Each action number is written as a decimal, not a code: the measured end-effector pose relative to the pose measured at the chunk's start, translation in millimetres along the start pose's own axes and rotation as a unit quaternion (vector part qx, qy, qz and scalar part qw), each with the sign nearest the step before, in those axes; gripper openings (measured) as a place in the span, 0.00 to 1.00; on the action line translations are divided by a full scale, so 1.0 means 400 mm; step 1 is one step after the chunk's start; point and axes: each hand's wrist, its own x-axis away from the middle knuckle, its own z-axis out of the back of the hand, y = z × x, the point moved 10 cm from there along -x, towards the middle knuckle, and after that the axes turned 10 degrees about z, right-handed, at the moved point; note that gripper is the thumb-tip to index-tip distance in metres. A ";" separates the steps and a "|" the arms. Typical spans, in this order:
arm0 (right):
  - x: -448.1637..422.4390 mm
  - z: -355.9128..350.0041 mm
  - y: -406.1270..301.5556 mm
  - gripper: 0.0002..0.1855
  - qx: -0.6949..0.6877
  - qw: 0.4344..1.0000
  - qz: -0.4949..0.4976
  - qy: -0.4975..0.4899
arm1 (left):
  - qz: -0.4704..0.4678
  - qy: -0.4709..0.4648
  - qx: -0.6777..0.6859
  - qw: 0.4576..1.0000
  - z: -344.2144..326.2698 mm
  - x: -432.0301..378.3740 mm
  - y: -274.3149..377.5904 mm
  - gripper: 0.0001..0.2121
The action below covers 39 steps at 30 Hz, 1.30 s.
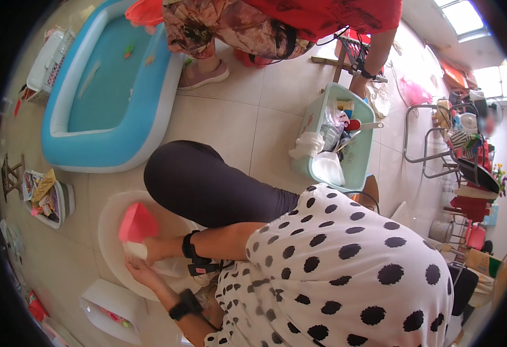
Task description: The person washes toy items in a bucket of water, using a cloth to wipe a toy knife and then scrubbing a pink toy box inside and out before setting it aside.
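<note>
Over a translucent white basin, my right hand and my left hand come together at a pink plastic container-like piece. A blurred white piece, perhaps cloth, lies between my hands along the pink piece's lower edge. Fingers of both hands close about this white piece. Motion blur hides which fingers also touch the pink plastic. The basin stands on the tiled floor, partly covered by my right knee.
An inflatable pool holds water and small toys. A person in red reaches behind a pale green bin of assorted items. A basket of small things and a white box stand near the basin. Metal-framed chairs crowd one side.
</note>
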 end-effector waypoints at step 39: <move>-0.002 -0.008 0.055 0.28 0.076 0.994 0.066 -0.032 | -0.174 -0.061 -0.159 0.970 -0.079 -0.015 0.014 0.10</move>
